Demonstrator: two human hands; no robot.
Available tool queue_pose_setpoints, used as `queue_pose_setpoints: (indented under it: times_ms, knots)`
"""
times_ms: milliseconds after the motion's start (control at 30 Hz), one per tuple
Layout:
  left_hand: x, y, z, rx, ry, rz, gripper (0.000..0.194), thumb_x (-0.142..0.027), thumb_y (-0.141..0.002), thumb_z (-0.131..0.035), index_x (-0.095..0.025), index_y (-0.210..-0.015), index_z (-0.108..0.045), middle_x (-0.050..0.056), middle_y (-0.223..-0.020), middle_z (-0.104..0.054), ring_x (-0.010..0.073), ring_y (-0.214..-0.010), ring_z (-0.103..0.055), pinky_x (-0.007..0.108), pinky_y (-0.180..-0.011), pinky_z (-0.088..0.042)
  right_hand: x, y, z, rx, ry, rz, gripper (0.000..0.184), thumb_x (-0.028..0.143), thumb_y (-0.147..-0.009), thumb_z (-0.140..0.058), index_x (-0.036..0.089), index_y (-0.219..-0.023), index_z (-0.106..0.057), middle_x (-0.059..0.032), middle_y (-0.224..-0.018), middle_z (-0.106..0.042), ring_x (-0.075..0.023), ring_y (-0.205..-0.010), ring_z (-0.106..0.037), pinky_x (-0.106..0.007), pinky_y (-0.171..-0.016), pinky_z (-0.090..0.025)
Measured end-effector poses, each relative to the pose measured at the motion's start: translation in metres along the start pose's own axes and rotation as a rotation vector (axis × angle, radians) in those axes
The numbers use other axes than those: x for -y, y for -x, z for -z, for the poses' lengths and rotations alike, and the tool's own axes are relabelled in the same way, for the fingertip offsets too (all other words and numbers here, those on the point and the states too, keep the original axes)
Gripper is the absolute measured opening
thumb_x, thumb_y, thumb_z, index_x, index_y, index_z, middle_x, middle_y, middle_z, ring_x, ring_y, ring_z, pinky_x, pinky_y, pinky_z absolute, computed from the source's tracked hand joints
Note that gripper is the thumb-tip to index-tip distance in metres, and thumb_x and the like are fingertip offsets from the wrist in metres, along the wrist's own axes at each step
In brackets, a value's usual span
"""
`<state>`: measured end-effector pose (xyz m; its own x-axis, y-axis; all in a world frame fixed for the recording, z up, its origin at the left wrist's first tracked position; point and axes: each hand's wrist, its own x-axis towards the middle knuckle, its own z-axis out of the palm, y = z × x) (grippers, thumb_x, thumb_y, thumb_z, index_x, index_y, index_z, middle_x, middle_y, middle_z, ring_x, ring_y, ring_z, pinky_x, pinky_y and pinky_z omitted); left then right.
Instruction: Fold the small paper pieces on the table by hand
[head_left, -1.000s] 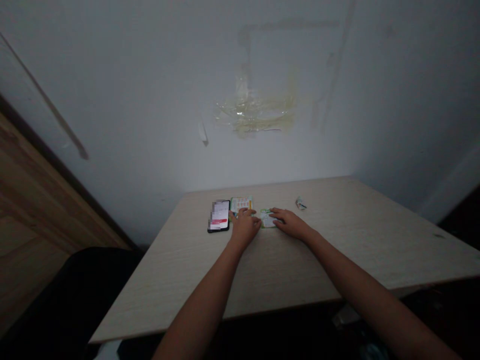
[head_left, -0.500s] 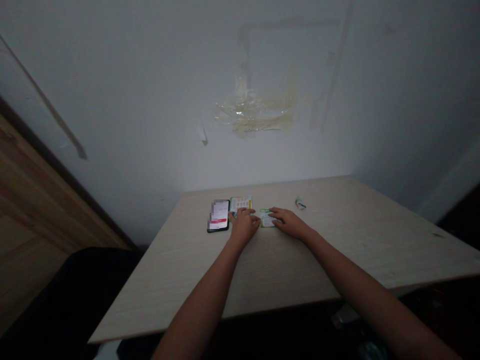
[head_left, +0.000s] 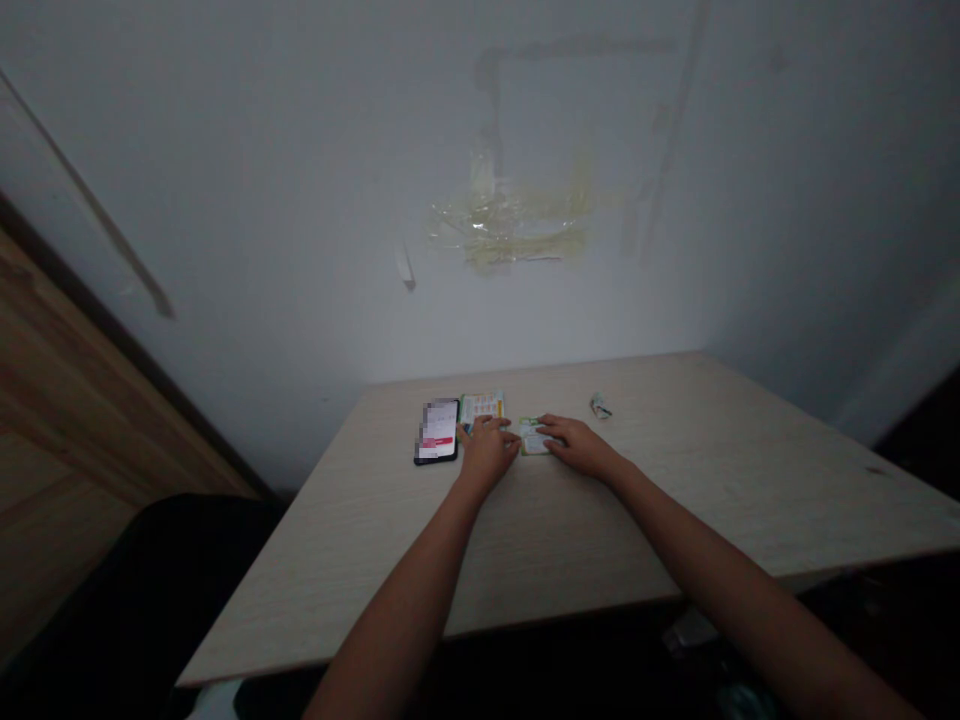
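Both my arms reach far across a pale wooden table (head_left: 675, 500). My left hand (head_left: 489, 450) rests palm down with fingers curled loosely, its fingertips on a green and white printed sheet (head_left: 482, 405). My right hand (head_left: 579, 445) lies flat, its fingers stretched out and pressing on a small green and white card (head_left: 531, 437) that sits between the two hands. A black phone (head_left: 437, 431) with a lit screen lies just left of my left hand.
A small crumpled wrapper (head_left: 600, 406) lies on the table to the right of my right hand. The table stands against a white wall with tape remains (head_left: 510, 225). A wooden panel (head_left: 67, 400) is at the left, and a dark shape (head_left: 150, 590) sits below it.
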<state>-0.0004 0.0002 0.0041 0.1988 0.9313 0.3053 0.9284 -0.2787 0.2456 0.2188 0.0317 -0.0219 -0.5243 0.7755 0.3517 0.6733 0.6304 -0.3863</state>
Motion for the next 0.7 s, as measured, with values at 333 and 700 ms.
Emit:
queue_pose_setpoints:
  times_ms: [333, 700]
  knots:
    - [-0.0003, 0.0003, 0.0009, 0.015, 0.003, 0.008, 0.022, -0.040, -0.089, -0.058, -0.035, -0.098, -0.078, 0.001, -0.134, -0.063, 0.0323, -0.130, -0.040, 0.070, -0.111, -0.016, -0.0024, -0.0009, -0.0024, 0.002, -0.013, 0.003, 0.041, 0.027, -0.090, -0.053, 0.019, -0.129, -0.064, -0.0115, -0.141, -0.056, -0.0263, -0.133, -0.050, -0.045, -0.113, -0.037]
    - [0.0015, -0.0003, -0.0011, 0.010, -0.022, -0.005, 0.022, -0.041, -0.089, -0.059, -0.036, -0.100, -0.077, -0.001, -0.134, -0.063, 0.0316, -0.130, -0.041, 0.070, -0.110, -0.018, -0.0010, -0.0010, -0.0023, 0.005, 0.010, 0.006, 0.040, 0.026, -0.091, -0.053, 0.019, -0.128, -0.065, -0.0110, -0.139, -0.057, -0.0257, -0.134, -0.049, -0.045, -0.114, -0.036]
